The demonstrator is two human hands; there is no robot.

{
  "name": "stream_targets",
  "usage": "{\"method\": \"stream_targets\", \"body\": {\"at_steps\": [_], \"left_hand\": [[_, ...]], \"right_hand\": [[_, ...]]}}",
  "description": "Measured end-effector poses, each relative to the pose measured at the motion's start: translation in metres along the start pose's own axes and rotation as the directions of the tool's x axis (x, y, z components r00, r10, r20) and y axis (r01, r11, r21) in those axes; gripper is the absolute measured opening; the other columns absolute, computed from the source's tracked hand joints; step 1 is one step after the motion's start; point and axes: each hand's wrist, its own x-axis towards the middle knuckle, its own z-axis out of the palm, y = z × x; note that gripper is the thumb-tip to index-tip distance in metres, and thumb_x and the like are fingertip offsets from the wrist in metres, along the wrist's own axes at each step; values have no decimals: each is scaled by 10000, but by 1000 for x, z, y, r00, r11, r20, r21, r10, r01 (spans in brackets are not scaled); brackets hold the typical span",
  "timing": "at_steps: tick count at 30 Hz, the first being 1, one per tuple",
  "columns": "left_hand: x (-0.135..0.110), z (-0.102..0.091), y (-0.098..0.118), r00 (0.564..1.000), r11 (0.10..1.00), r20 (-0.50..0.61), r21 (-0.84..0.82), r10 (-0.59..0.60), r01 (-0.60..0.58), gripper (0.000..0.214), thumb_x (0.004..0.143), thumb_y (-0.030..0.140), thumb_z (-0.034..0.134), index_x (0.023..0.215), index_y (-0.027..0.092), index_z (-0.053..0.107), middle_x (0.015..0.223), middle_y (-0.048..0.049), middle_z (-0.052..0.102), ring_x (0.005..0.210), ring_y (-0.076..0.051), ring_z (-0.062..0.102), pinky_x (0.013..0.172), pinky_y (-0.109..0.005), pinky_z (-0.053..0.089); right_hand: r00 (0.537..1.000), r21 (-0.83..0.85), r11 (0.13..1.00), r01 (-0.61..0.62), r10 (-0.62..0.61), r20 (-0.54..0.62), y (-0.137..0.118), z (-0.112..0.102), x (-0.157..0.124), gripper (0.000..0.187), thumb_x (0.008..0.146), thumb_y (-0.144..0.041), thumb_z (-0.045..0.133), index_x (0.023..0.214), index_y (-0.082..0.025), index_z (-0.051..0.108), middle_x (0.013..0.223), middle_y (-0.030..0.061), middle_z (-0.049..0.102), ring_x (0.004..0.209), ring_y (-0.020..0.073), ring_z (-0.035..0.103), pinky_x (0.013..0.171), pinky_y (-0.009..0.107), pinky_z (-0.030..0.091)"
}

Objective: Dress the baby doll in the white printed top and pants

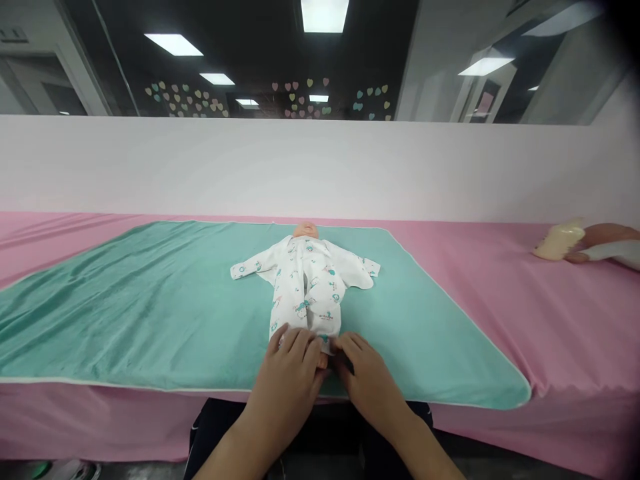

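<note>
A baby doll lies on its back on a teal mat, dressed in a white printed sleepsuit with sleeves spread out. My left hand rests on the suit's lower hem, fingers curled over the fabric by the doll's foot. My right hand touches the hem from the right, fingers pressed together at the same spot. What the fingers pinch is partly hidden.
A pink sheet covers the long table beneath the mat. At the far right lie a cream bottle-like object and part of another doll. A white partition wall runs behind the table.
</note>
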Motion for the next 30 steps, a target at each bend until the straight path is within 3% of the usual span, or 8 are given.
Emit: {"method": "stream_targets", "body": {"at_steps": [6, 11, 17, 19, 21, 24, 27, 30], "left_hand": [[-3, -3, -3, 999, 998, -29, -55, 14, -16, 236, 718, 64, 514, 912, 199, 529, 895, -28, 568, 898, -210, 476, 908, -432, 358], [-13, 1, -3, 991, 985, -127, -163, 40, -60, 222, 664, -8, 448, 767, 186, 476, 752, -24, 523, 766, -193, 440, 743, -380, 394], [-27, -24, -3, 956, 893, -146, -343, 256, -292, 145, 756, 81, 510, 720, 188, 419, 687, 2, 519, 682, -142, 452, 702, -319, 405], [-22, -34, -17, 962, 893, -202, -376, 181, -247, 135, 790, 116, 504, 722, 192, 415, 691, 6, 521, 663, -127, 466, 651, -279, 405], [-5, -36, -44, 979, 933, -205, -349, 17, -89, 116, 828, 146, 455, 727, 194, 426, 698, 3, 519, 643, -120, 474, 595, -254, 395], [35, -17, -99, 978, 978, -92, -104, -189, 180, 117, 851, 235, 426, 763, 195, 493, 772, -20, 566, 735, -159, 517, 645, -286, 413], [73, 20, -147, 987, 982, 93, 149, -130, 115, 182, 800, 197, 470, 953, 176, 566, 1060, -97, 576, 1040, -251, 477, 818, -364, 399], [96, 51, -171, 983, 980, 168, 197, -69, 35, 301, 807, 204, 463, 1093, 174, 551, 1202, -115, 528, 1149, -282, 415, 891, -404, 355]], "right_hand": [[997, 191, 980, 53, -62, 39, -25, 1, -22, 178, 747, -52, 454, 772, -212, 381, 774, -19, 473, 712, 120, 444, 661, 246, 382], [998, 213, 977, 25, -38, 57, -15, 6, -34, 219, 692, -11, 435, 774, -210, 391, 799, -19, 477, 721, 111, 449, 650, 230, 378], [961, 261, 965, 6, -78, 266, -9, -29, -28, 109, 756, -111, 508, 747, -206, 458, 782, -28, 517, 725, 107, 479, 655, 220, 393], [968, 259, 964, -58, -10, 251, -2, -48, -9, 82, 832, -214, 472, 750, -208, 472, 775, -23, 530, 724, 110, 491, 669, 229, 409], [983, 190, 977, -99, 67, 171, 15, -60, 22, 144, 866, -284, 424, 760, -210, 487, 780, -13, 546, 730, 122, 503, 679, 249, 421], [996, -51, 999, -13, 17, 89, 53, -56, 81, 100, 813, -262, 486, 869, -213, 554, 926, 26, 585, 867, 175, 525, 774, 321, 429], [974, -285, 936, 206, -169, 150, 85, -30, 128, 238, 740, -175, 537, 971, -166, 593, 1075, 95, 577, 1024, 238, 491, 896, 393, 383], [933, -293, 893, 340, -282, 224, 97, -6, 145, 250, 777, -136, 456, 953, -190, 624, 1013, 76, 621, 1013, 221, 510, 920, 385, 384]]}}
